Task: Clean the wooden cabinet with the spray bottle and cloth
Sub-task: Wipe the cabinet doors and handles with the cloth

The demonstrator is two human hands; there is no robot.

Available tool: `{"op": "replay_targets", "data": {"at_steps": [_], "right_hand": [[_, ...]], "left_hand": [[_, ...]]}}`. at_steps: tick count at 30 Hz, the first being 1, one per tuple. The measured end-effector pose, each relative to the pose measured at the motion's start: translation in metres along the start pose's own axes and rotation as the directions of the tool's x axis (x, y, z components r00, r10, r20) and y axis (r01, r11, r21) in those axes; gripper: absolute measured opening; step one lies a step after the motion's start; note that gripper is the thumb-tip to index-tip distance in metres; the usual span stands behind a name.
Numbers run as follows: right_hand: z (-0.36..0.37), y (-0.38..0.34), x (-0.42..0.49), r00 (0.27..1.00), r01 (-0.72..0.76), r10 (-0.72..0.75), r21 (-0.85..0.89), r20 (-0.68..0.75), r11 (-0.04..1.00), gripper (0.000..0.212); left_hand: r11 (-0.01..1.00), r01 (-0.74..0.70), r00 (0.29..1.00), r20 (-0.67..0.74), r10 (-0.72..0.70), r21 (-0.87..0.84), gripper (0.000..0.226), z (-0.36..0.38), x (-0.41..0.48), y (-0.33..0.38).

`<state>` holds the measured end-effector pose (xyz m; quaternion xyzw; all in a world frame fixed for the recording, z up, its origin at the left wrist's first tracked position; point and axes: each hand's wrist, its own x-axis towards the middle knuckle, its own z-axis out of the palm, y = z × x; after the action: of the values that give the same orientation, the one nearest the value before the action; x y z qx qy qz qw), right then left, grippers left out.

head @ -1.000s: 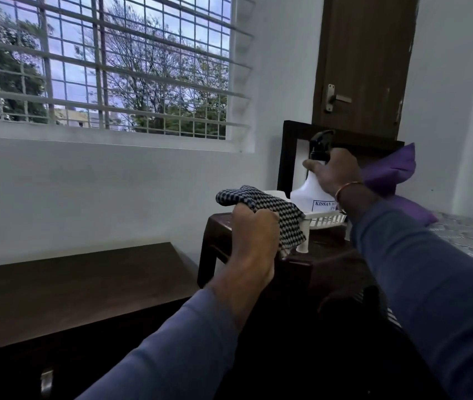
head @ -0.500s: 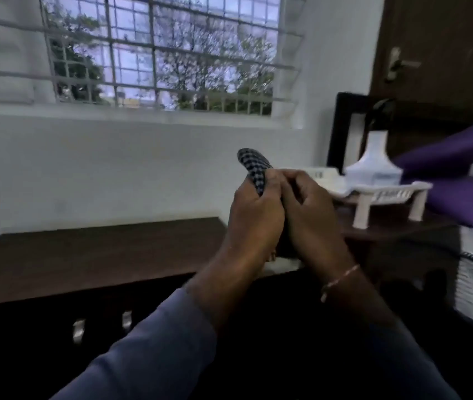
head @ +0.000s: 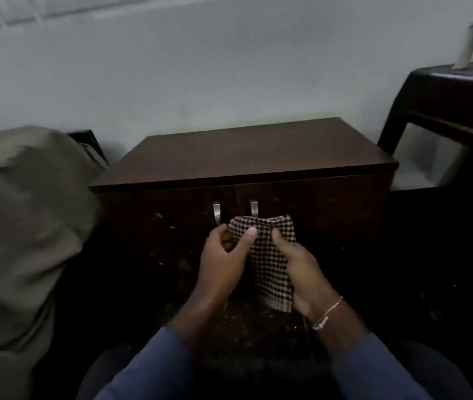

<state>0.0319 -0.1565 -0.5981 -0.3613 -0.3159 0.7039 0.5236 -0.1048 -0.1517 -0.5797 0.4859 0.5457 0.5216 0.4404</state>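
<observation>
Both hands pinch the checked cloth (head: 270, 261) between them: left hand (head: 223, 262) at its top edge, right hand (head: 301, 272) alongside. It looks soft, light and floppy; bunching it should give firmer wiping on the wooden cabinet (head: 247, 157) just beyond.

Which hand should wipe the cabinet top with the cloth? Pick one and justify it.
Probably the right hand: it wraps more of the checked cloth, while the left hand only pinches its upper edge. Both sit equally near the cabinet.

both hands (head: 223, 264) gripping checked cloth (head: 270, 264), cabinet (head: 244, 157) behind
</observation>
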Motion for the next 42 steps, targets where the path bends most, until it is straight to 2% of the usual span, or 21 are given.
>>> {"op": "replay_targets", "data": {"at_steps": [1, 2, 4, 5, 7, 9, 13, 16, 20, 24, 29, 31, 33, 34, 35, 36, 37, 38, 39, 40, 42], "right_hand": [[-0.004, -0.001, 0.003, 0.999, -0.012, 0.013, -0.016, 0.035, 1.0, 0.042], [-0.005, -0.001, 0.011, 0.999, -0.028, 0.031, -0.083, 0.035, 0.996, 0.041], [-0.007, 0.005, 0.021, 1.0, 0.007, 0.0, -0.33, 0.023, 0.944, 0.035], [-0.008, 0.011, 0.025, 0.998, 0.033, -0.053, -0.432, -0.036, 0.901, 0.03], [-0.018, 0.025, 0.034, 0.98, 0.082, -0.16, -0.501, -0.115, 0.862, 0.026], [-0.023, 0.029, 0.036, 0.968, 0.124, -0.217, -0.521, -0.122, 0.844, 0.022], [-0.012, 0.01, 0.046, 0.917, 0.271, -0.392, -0.597, -0.079, 0.755, 0.01], [0.001, -0.001, 0.06, 0.867, 0.357, -0.493, -0.597, -0.075, 0.718, 0.005], [0.001, 0.0, 0.077, 0.814, 0.38, -0.563, -0.606, -0.14, 0.699, 0.005], [-0.002, -0.003, 0.076, 0.855, 0.356, -0.499, -0.539, -0.141, 0.763, 0.01], [-0.009, -0.013, 0.065, 0.944, 0.291, -0.33, -0.411, -0.025, 0.864, 0.019], [-0.011, -0.013, 0.059, 0.951, 0.281, -0.309, -0.377, -0.015, 0.883, 0.02], [-0.009, -0.014, 0.051, 0.934, 0.328, -0.357, -0.368, -0.014, 0.87, 0.014], [-0.008, -0.015, 0.045, 0.896, 0.406, -0.445, -0.426, 0.011, 0.808, 0.01], [-0.009, -0.016, 0.038, 0.801, 0.538, -0.591, -0.554, 0.101, 0.635, 0.008], [-0.011, -0.014, 0.033, 0.667, 0.638, -0.7, -0.682, 0.256, 0.358, 0.012], [-0.012, -0.008, 0.028, 0.526, 0.678, -0.727, -0.733, 0.441, 0.045, 0.016], [-0.012, -0.001, 0.024, 0.419, 0.669, -0.701, -0.718, 0.578, -0.192, 0.02], [-0.01, 0.008, 0.021, 0.358, 0.64, -0.672, -0.694, 0.648, -0.329, 0.022], [-0.006, 0.017, 0.016, 0.324, 0.617, -0.666, -0.684, 0.671, -0.389, 0.026], [-0.001, 0.031, 0.01, 0.298, 0.591, -0.688, -0.694, 0.662, -0.411, 0.028]], "left_hand": [[0.999, 0.019, 1.0, -0.018, -0.02, -0.028, 0.047, -0.007, 0.005, -0.008], [0.994, 0.071, 0.997, 0.029, -0.068, -0.083, 0.045, -0.011, 0.008, -0.014], [0.968, 0.189, 0.978, 0.123, -0.17, -0.165, 0.031, -0.006, 0.01, -0.031], [0.969, 0.194, 0.977, 0.114, -0.178, -0.152, 0.024, -0.004, 0.011, -0.042], [0.992, 0.12, 0.991, 0.066, -0.117, -0.045, 0.012, 0.003, 0.015, -0.054], [0.999, 0.025, 1.0, 0.003, -0.025, 0.049, 0.008, 0.01, 0.02, -0.058], [0.985, -0.156, 0.98, -0.116, 0.164, 0.077, 0.008, 0.017, 0.038, -0.043], [0.981, -0.191, 0.966, -0.174, 0.193, 0.029, 0.005, 0.021, 0.052, -0.027], [0.99, -0.106, 0.982, -0.165, 0.09, -0.093, 0.014, 0.028, 0.06, -0.016], [0.993, -0.016, 0.99, -0.145, -0.002, -0.12, 0.037, 0.026, 0.064, -0.022], [0.977, 0.086, 0.995, -0.035, -0.094, -0.196, 0.05, 0.013, 0.061, -0.021], [0.971, 0.077, 0.997, 0.033, -0.072, -0.226, 0.047, 0.007, 0.054, -0.02], [0.982, -0.015, 0.992, 0.124, 0.039, -0.188, 0.029, 0.001, 0.045, -0.022], [0.982, -0.074, 0.979, 0.175, 0.104, -0.171, 0.019, -0.002, 0.042, -0.023], [0.977, -0.137, 0.964, 0.204, 0.169, -0.162, 0.015, -0.007, 0.04, -0.026], [0.968, -0.196, 0.952, 0.205, 0.226, -0.157, 0.017, -0.011, 0.04, -0.03], [0.957, -0.247, 0.944, 0.184, 0.273, -0.154, 0.024, -0.014, 0.04, -0.033], [0.947, -0.276, 0.943, 0.146, 0.3, -0.165, 0.031, -0.018, 0.039, -0.033], [0.939, -0.289, 0.945, 0.102, 0.311, -0.187, 0.035, -0.02, 0.039, -0.033], [0.931, -0.297, 0.946, 0.067, 0.317, -0.213, 0.036, -0.022, 0.037, -0.031], [0.915, -0.301, 0.945, 0.042, 0.323, -0.269, 0.035, -0.024, 0.031, -0.028]]}}
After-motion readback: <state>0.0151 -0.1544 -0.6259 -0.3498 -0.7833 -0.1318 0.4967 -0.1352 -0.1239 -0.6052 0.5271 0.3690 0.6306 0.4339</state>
